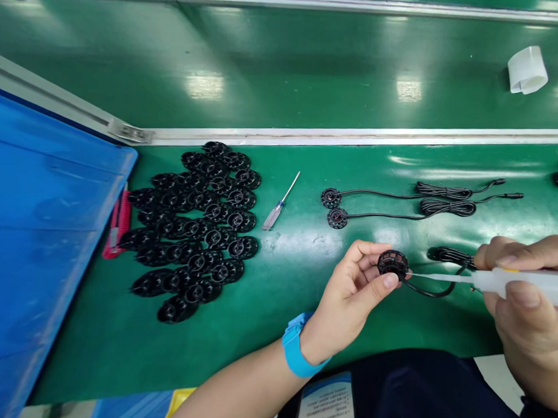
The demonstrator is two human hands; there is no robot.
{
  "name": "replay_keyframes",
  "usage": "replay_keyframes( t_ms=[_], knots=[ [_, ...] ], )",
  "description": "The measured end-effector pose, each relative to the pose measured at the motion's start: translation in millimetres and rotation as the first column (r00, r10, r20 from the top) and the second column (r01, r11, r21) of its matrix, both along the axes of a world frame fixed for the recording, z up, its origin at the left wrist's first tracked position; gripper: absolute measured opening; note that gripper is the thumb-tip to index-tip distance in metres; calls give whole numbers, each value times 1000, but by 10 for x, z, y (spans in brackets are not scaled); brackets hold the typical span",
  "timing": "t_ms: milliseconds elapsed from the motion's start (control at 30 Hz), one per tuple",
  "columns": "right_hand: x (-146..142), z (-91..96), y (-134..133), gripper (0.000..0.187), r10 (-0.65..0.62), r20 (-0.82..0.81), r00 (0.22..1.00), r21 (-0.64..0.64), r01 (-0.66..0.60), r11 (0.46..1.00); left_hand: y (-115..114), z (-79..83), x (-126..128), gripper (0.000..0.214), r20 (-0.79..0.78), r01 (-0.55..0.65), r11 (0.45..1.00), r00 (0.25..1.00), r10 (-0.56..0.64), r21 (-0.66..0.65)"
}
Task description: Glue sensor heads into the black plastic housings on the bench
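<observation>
My left hand (355, 288) pinches a round black plastic housing (392, 263) between thumb and fingers, tilted up over the bench. A black cable (435, 294) curves from the housing toward a coiled bundle (448, 255) beside my other hand. My right hand (524, 298) is wrapped round a white squeeze bottle (538, 285) with a long thin nozzle. The nozzle's tip points left and meets the lower right edge of the housing; whether liquid is coming out cannot be seen. Further back lie two similar round parts (337, 218) with coiled cables.
Many black round parts (197, 230) lie grouped on the green bench (292, 330). A clear-handled screwdriver (274, 214) lies right of them. A red tool (119, 224) rests by the blue bin (54, 211) at left. On the back ledge stands a white roll (527, 70).
</observation>
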State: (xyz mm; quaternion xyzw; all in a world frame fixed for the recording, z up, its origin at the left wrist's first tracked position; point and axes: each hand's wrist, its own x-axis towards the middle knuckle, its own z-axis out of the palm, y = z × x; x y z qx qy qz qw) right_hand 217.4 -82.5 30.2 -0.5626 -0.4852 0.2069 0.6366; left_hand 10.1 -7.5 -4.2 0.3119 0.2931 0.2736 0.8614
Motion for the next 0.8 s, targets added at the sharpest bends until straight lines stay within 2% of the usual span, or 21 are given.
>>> replay_keyframes(
  t_ms=[67,133,233,367,467,567,600,667,800],
  knots=[
    [0,20,63,20,-25,-131,991,55,32,998,1,2,3,31,-2,2,1000,1000,-2,-3],
    [11,35,125,21,-9,-256,967,54,24,998,4,5,5,31,-4,5,1000,1000,-5,-11],
    [46,52,185,25,15,-389,921,-5,-19,1000,11,9,6,32,-7,6,1000,1000,-6,-21],
    [129,50,255,30,-61,-454,889,-113,10,994,15,15,6,33,4,3,1000,1000,-3,-21],
    [236,-11,447,31,-48,-334,941,-191,-18,981,13,30,13,33,-8,-10,1000,1000,10,-23],
    [353,-154,827,33,54,-91,994,-267,-77,961,4,39,24,34,-35,-30,1000,999,30,-8],
    [385,-214,983,35,114,-6,993,-289,-111,951,0,39,27,34,-44,-34,999,998,33,-3],
    [427,-340,1306,36,185,65,981,-310,-156,938,-3,31,32,37,-62,-38,999,997,38,4],
    [399,-550,1846,31,253,178,951,-340,-182,923,2,17,31,41,-80,-48,999,996,50,24]
  ],
)
